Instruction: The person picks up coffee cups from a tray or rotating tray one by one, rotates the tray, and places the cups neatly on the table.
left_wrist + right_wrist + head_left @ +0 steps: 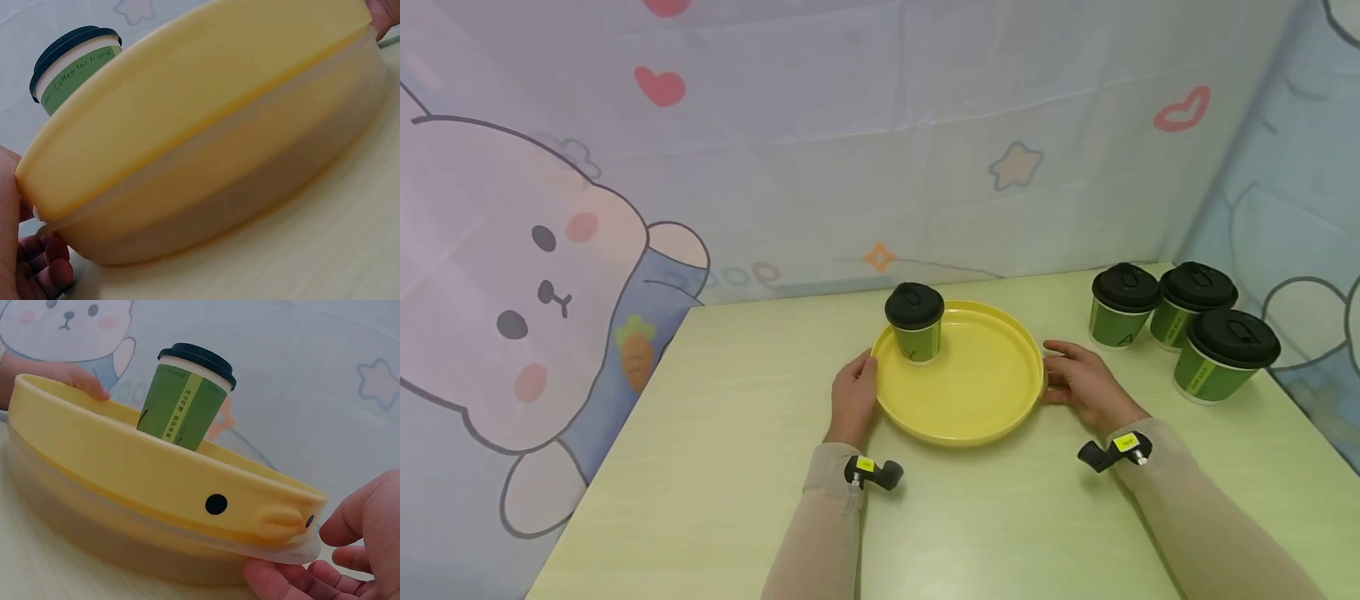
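Note:
A round yellow tray (981, 392) with a raised rim sits in front of me on the table. In the right wrist view, its side has black dot eyes and a moulded beak (279, 525). One green paper coffee cup (917, 342) with a black lid stands upright on the tray, towards its left back. My left hand (853, 398) grips the tray's left edge, with fingers tucked under the lip in the left wrist view. At the opposite edge, my right hand (1088, 385) holds the rim, fingertips at the side and one finger beneath the lip.
Three more green cups with black lids stand close together at the table's right back: one cup (1122, 323) at left, another cup (1170, 325) behind, a third cup (1212, 375) nearest. A printed cloth (820, 167) hangs behind the pale table (722, 467).

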`<state>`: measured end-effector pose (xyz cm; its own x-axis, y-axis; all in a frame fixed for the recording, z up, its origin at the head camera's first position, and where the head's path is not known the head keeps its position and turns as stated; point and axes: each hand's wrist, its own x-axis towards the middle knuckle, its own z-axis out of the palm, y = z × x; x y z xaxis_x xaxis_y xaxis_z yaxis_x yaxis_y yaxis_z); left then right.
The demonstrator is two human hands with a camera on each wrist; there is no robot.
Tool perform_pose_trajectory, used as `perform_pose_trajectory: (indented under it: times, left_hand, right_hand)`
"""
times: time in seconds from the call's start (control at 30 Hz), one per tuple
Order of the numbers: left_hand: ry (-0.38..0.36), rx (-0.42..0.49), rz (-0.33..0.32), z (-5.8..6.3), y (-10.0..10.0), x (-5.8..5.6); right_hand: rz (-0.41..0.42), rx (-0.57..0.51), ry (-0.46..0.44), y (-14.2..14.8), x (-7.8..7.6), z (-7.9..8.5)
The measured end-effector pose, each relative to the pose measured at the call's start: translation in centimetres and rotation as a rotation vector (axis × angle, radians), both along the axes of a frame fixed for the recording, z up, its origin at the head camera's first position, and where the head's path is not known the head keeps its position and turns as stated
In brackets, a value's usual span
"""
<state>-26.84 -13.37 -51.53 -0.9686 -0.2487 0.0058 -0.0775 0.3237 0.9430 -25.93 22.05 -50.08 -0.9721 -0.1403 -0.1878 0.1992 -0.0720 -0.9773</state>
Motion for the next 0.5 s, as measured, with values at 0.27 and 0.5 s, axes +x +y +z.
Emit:
perform_pose_trajectory:
  times: [0.27, 0.5]
  left_hand:
    - [-0.008, 0.008, 0.000, 0.51, -0.06, 0.34]
    - [-0.048, 0.024, -0.030, 0.96, -0.26, 0.18]
  right_hand:
    - [0.054, -0.011, 0.003, -0.20, -0.17, -0.38]
    - [0.069, -0.014, 0.033, -0.20, -0.25, -0.54]
